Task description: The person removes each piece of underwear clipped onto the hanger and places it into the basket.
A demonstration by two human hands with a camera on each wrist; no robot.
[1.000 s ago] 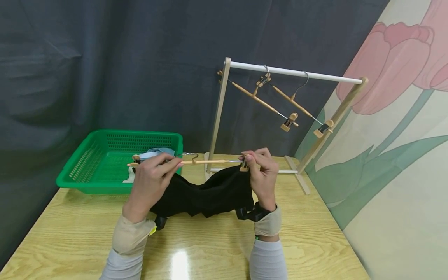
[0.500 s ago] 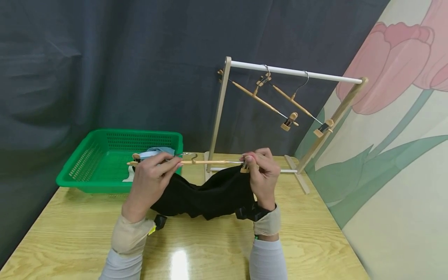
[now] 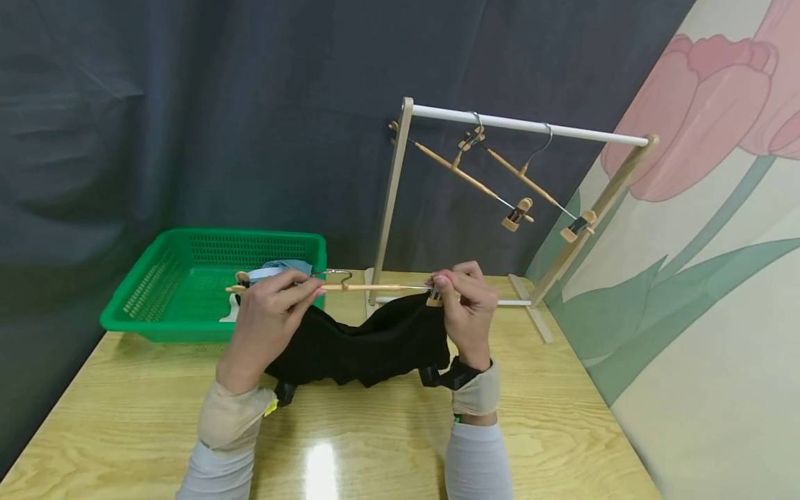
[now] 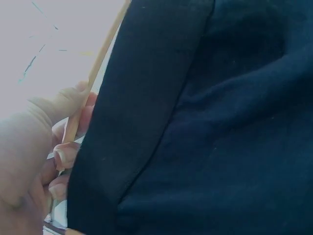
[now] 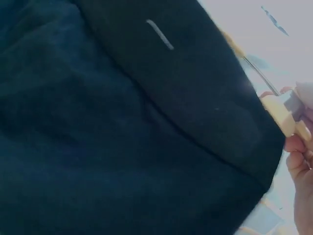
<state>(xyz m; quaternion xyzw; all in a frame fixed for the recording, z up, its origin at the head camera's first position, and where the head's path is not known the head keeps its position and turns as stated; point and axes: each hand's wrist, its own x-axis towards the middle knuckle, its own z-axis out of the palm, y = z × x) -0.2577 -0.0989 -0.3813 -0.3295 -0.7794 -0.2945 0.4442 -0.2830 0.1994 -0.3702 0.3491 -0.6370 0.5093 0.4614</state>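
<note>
In the head view, a wooden clip hanger with a metal hook is held level over the table. My left hand pinches its bar left of the hook, thumb against fingers. The right hand pinches the hanger's right clip. From the hanger hangs a black garment, sagging in the middle. Its broad stitched band runs along the bar in the left wrist view. A short white mark shows on that band in the right wrist view. The left clip is partly hidden behind my left hand.
A green basket stands at the back left, with light blue cloth inside. Behind my right hand, a small rack carries two clip hangers on its white rail. A dark curtain closes off the back.
</note>
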